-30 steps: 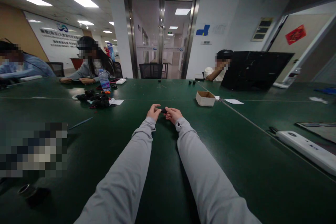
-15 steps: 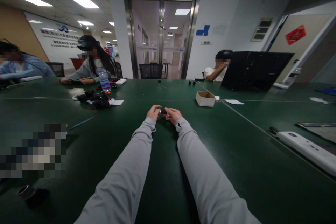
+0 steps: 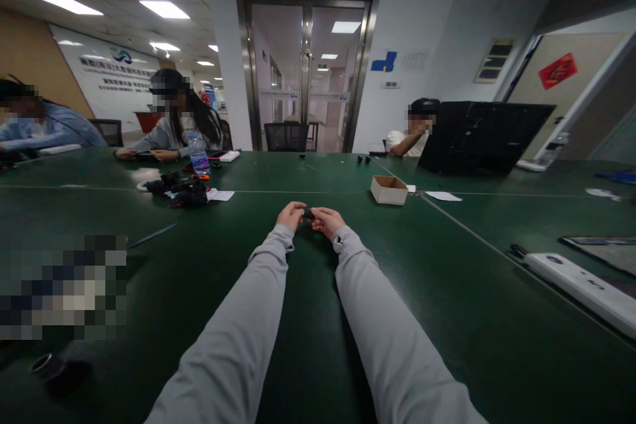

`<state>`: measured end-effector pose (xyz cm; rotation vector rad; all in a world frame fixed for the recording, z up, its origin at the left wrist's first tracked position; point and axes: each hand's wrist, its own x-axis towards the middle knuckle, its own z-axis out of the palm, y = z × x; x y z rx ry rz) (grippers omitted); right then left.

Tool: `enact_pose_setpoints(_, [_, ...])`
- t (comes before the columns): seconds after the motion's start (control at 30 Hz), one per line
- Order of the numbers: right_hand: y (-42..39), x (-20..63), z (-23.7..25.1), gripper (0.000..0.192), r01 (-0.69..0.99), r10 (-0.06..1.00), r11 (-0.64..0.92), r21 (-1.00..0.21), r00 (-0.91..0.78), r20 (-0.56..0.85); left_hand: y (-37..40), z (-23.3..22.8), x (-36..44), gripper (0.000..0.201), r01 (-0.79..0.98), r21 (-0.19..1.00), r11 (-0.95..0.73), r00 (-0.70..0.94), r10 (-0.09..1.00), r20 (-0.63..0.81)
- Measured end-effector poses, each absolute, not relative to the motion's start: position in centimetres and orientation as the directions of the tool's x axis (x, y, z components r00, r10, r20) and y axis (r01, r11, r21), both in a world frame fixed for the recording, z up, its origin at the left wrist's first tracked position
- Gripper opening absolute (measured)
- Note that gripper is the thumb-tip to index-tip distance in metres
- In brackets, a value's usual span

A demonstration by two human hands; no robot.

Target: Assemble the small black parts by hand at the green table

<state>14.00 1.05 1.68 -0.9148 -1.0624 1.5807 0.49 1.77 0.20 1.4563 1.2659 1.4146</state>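
Straight ahead, over the green table, a small dark object [image 3: 309,214] sits between my two hands; it is too small to name. My left hand [image 3: 291,215] is closed in a pinch at its left end. From the other side, my right hand [image 3: 326,220] grips it between thumb and fingers. My fingers cover much of the object, and both hands nearly meet around it. Both arms are stretched out in grey sleeves.
An open cardboard box [image 3: 389,190] stands right of my hands. To the left lie a black tangled bundle [image 3: 179,189] and a water bottle [image 3: 199,156]. A white power strip [image 3: 579,281] is at the right. A monitor [image 3: 484,138] stands farther back. Several people sit around the table [image 3: 432,318].
A silvery bit at the object's left end, seen before beside my left fingers, no longer shows. My hands stay nearly in place; the view has tilted up slightly.
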Motion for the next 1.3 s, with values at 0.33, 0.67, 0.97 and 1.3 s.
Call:
enact_pose_setpoints(0.33, [1.36,14.12,1.35,0.006,-0.321,0.97,-0.133,-0.938,-0.236,-0.057,1.83,0.12,0.51,0.019,0.153,0.957,-0.248,-0.102,0.959,0.265])
enact_pose_setpoints(0.67, [1.47,14.15,1.24,0.007,-0.334,0.969,-0.135,-0.933,-0.24,-0.054,1.15,0.78,0.44,0.019,0.177,0.961,-0.213,-0.079,0.97,0.229])
enact_pose_setpoints(0.97, [1.44,14.18,1.22,0.004,-0.354,0.97,-0.131,-0.926,-0.239,-0.046,1.26,0.74,0.62,0.021,0.161,0.971,-0.179,-0.087,0.977,0.194])
enact_pose_setpoints(1.3, [1.54,14.24,1.17,0.007,-0.354,0.969,-0.129,-0.926,-0.242,-0.043,1.22,0.86,0.38,0.021,0.172,0.968,-0.181,-0.069,0.978,0.195])
